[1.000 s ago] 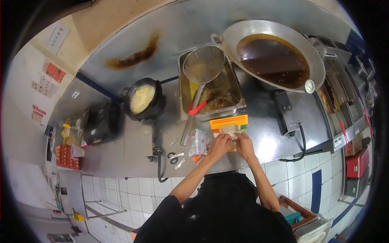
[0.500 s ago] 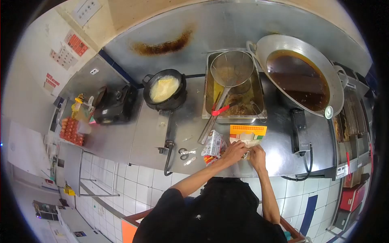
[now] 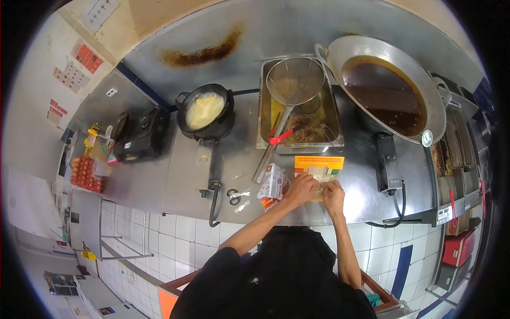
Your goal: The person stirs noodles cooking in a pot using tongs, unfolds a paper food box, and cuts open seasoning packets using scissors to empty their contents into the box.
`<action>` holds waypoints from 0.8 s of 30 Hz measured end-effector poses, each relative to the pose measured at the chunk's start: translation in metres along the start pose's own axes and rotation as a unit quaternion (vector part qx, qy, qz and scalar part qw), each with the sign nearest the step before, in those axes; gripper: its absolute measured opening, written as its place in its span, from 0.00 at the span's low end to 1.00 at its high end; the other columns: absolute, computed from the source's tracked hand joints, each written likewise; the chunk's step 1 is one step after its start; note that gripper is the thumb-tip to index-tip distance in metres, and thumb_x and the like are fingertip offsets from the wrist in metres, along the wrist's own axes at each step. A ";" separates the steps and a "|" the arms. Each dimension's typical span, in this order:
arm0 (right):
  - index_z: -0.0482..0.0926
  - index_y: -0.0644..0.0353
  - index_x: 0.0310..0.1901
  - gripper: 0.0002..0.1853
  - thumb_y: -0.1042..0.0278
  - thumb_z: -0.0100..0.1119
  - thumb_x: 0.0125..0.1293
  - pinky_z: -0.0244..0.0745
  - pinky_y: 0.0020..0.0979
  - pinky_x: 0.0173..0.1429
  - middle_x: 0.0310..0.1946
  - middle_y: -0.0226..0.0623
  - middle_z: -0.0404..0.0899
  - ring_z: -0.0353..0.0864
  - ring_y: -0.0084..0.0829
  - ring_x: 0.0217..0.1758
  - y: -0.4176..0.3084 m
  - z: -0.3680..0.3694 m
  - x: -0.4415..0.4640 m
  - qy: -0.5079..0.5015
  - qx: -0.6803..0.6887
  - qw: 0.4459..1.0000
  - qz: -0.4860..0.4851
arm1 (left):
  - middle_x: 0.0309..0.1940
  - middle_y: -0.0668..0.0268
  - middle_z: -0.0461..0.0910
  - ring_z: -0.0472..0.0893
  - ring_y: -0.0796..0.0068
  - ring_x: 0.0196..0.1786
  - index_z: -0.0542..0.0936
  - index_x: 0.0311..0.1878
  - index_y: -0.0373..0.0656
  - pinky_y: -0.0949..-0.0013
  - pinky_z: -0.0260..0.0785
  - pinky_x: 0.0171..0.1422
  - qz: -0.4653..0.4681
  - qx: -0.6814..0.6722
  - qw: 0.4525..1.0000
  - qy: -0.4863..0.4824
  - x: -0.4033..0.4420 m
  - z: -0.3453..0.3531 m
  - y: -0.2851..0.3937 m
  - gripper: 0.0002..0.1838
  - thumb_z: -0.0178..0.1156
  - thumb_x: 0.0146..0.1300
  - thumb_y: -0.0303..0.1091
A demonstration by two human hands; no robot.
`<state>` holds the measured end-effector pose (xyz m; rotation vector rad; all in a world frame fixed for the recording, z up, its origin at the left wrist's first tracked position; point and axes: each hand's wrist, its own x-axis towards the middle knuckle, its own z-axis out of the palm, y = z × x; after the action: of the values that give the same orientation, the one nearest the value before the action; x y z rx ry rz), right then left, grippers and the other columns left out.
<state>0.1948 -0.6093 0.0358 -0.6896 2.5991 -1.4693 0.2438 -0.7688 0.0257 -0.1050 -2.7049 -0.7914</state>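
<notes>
Close together at the front edge of the steel counter, my left hand (image 3: 303, 189) and my right hand (image 3: 333, 198) both have their fingers pinched. Between the fingertips is something small and pale, too small to name. Just beyond and partly under them lies an orange-topped paper packet (image 3: 319, 161), its lower part covered by the hands. A crumpled white and red printed wrapper (image 3: 273, 183) is left of my left wrist. Farther left are black-handled scissors (image 3: 233, 197) and scraps of clear plastic (image 3: 242, 206).
A steel tray (image 3: 300, 150) carries a long-handled strainer (image 3: 296, 80) and red-handled tongs (image 3: 281, 137). To its right, a large wok (image 3: 436, 111) holds dark oil. A black pot (image 3: 219, 127) with noodles in pale liquid stands left. Egg trays (image 3: 86, 173) sit far left.
The view has shifted slightly, so the counter things appear farther left and higher. My left hand has edged a little left over the packet; both hands stay pinched.
</notes>
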 end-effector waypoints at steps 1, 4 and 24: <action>0.83 0.66 0.42 0.12 0.84 0.55 0.58 0.76 0.42 0.46 0.35 0.51 0.78 0.80 0.52 0.39 -0.003 0.000 -0.004 0.002 -0.005 1.000 0.004 | 0.32 0.60 0.78 0.79 0.60 0.42 0.81 0.35 0.39 0.59 0.72 0.49 0.003 -0.006 1.000 -0.001 -0.002 0.001 0.004 0.05 0.60 0.57 0.29; 0.81 0.64 0.51 0.18 0.83 0.55 0.58 0.75 0.39 0.47 0.40 0.48 0.76 0.79 0.48 0.41 -0.022 0.002 -0.012 0.071 -0.030 0.997 0.008 | 0.31 0.57 0.77 0.78 0.56 0.42 0.80 0.30 0.40 0.56 0.71 0.49 0.049 -0.032 0.998 -0.002 -0.002 0.001 0.009 0.04 0.58 0.58 0.29; 0.57 0.61 0.72 0.41 0.58 0.63 0.59 0.60 0.62 0.67 0.76 0.60 0.43 0.53 0.73 0.70 -0.121 0.191 0.004 -0.203 -0.270 0.941 -0.007 | 0.33 0.72 0.81 0.77 0.84 0.35 0.82 0.43 0.37 0.78 0.70 0.37 -0.455 -0.446 0.610 0.471 -0.145 -0.081 -0.080 0.11 0.59 0.71 0.37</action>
<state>0.2867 -0.8160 0.0335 -0.9372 2.6444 -0.5100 0.3914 -0.8772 0.0023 1.1824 -0.9994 -1.7230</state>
